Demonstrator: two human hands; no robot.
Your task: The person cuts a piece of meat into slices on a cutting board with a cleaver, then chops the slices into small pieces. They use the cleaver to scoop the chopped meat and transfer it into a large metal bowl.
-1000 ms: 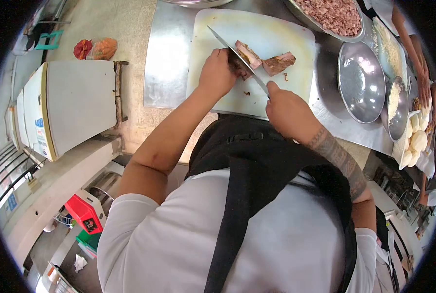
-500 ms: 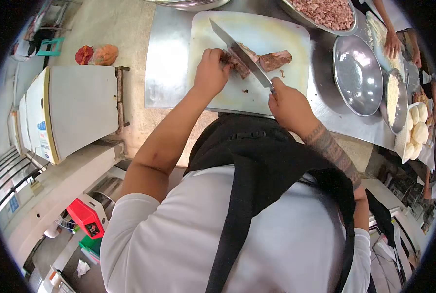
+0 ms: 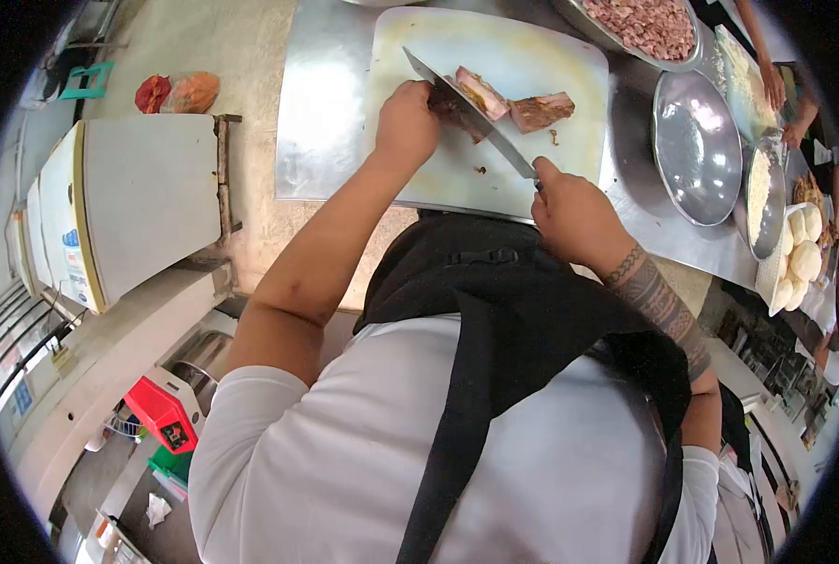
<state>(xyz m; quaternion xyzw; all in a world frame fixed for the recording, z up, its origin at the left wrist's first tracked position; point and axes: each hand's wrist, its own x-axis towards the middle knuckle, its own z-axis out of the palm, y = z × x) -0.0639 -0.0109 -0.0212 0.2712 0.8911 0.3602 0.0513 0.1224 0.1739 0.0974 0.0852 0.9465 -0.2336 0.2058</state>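
My right hand [image 3: 574, 211] is closed around the handle of a large knife [image 3: 506, 146]. The blade points away to the upper left over the white cutting board [image 3: 570, 70]. On the blade's near side, my left hand [image 3: 408, 122] is closed on a piece of browned meat [image 3: 459, 120], partly hidden by the fingers and blade. Just beyond the blade lies a meat slice [image 3: 481, 92] with its pale cut face up. Another browned meat chunk [image 3: 542, 112] rests to its right, and small meat scraps [image 3: 481, 170] are scattered on the board.
A basin of chopped meat [image 3: 640, 28] stands at the upper right of the metal table [image 3: 316, 103]. Beside the board is a shiny metal bowl [image 3: 697, 150], then a bowl of pale crumbs [image 3: 760, 197] and a tray of dough balls [image 3: 800, 254]. Another person's hands [image 3: 774, 86] are at far right.
A meat slice now leans away from the blade, its pale cut face showing. My left hand's fingers have drawn in tighter on the meat. The view has shifted slightly.
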